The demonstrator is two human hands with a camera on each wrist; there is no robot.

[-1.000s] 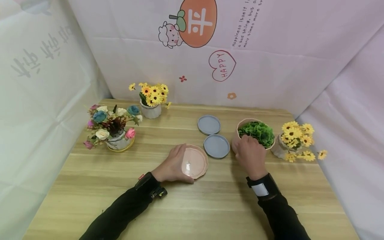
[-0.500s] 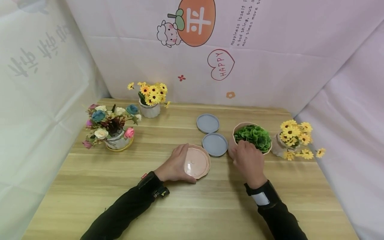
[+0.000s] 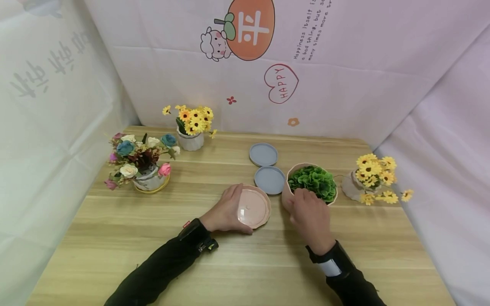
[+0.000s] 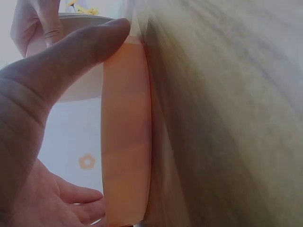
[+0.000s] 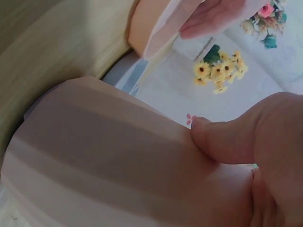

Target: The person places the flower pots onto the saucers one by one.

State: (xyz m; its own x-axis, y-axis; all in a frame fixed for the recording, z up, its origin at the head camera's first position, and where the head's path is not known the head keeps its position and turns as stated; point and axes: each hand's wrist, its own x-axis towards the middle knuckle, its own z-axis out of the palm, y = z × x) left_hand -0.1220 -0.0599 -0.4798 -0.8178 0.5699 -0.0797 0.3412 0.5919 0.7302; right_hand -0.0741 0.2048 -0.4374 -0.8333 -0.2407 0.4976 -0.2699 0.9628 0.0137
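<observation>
On the table my left hand grips a shallow pink saucer by its left side, thumb at the near rim and fingers at the far rim. The left wrist view shows the saucer's side wall standing close against the wood. My right hand pinches the near rim of a tall pink flowerpot filled with green leaves. In the right wrist view the thumb presses on the pot's outer wall; the other fingers are mostly hidden.
Two grey-blue saucers lie behind, the nearer one right beside the pot. A pot of yellow flowers stands at right, another at back left. A pot of mixed roses sits on a yellow saucer at left.
The right hand has drawn the leafy pot leftward and nearer, away from the right yellow flowers and up beside the grey-blue saucer. The pink saucer and left hand have shifted slightly right.
</observation>
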